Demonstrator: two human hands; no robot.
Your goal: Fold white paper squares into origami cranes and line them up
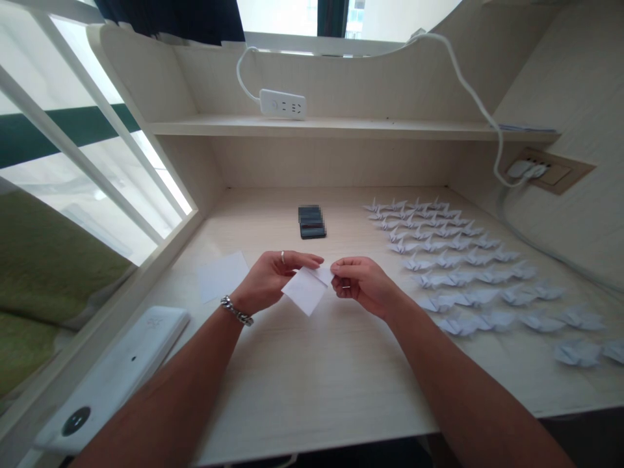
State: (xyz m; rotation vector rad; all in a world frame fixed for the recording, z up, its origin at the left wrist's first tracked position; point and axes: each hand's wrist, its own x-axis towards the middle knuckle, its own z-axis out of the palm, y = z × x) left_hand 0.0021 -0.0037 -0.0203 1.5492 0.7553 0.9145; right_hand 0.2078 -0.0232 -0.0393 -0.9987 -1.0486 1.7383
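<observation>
A small folded square of white paper (306, 294) is held up between my two hands, above the middle of the desk. My left hand (267, 278) grips its upper left side, fingers stretched along the back edge; a ring and a chain bracelet are on this arm. With thumb and forefinger, my right hand (361, 281) pinches the right corner, where a flap stands out. White sheets (221, 276) lie flat on the desk beyond my left wrist. To the right, several rows of folded white paper cranes (443, 261) stand on the desktop.
A dark phone (312, 222) lies ahead of my hands. At the left edge rests a long white device (117, 377). On the shelf (351, 128) sits a white power strip (283, 104); its cord runs to a wall socket (553, 170) at right.
</observation>
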